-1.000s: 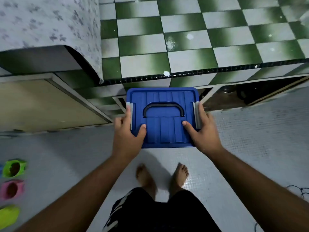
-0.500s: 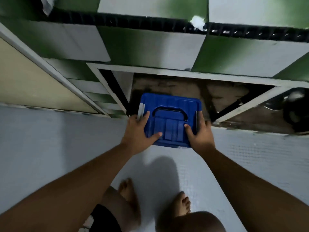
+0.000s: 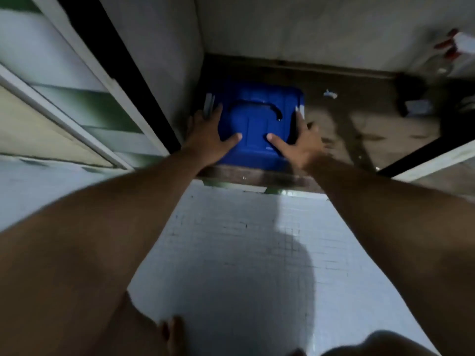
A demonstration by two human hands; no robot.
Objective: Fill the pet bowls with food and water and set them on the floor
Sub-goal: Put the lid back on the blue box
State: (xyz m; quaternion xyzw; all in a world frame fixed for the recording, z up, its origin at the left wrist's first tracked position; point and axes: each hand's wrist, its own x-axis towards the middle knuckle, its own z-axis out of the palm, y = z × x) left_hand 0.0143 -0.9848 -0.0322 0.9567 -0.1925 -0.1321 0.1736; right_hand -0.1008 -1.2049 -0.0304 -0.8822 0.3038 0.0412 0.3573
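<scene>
Since the whole shot is dim and motion-blurred, take the fine details loosely. Far left there's an open cabinet door (image 3: 38, 119), beige panel in a pale frame, swung out over the floor. Down at the bottom edge a bare foot (image 3: 171, 335) pokes in on the white tiled floor (image 3: 244, 240).

Next over, the left hand (image 3: 205, 137) is clamped on the left edge of the blue storage box (image 3: 259, 124): thumb flat across the lid, the other fingers going over the side by the grey latch (image 3: 209, 104). The box itself is lid-on, its carry handle (image 3: 257, 106) folded flat, and it sits low inside the cabinet, tucked near the left inner wall, just behind the front sill. Can't tell if it's fully resting on the brown cabinet floor (image 3: 359, 134) or a hair above it.

The right hand (image 3: 300, 142) has its thumb on the lid and its fingers splayed along the right edge, but it's too smeared to say whether it's really gripping.

Further right on the cabinet floor: a small white scrap (image 3: 329, 94), then a dark blurry object (image 3: 408, 98), and something red and white (image 3: 460, 44) up in the corner.
</scene>
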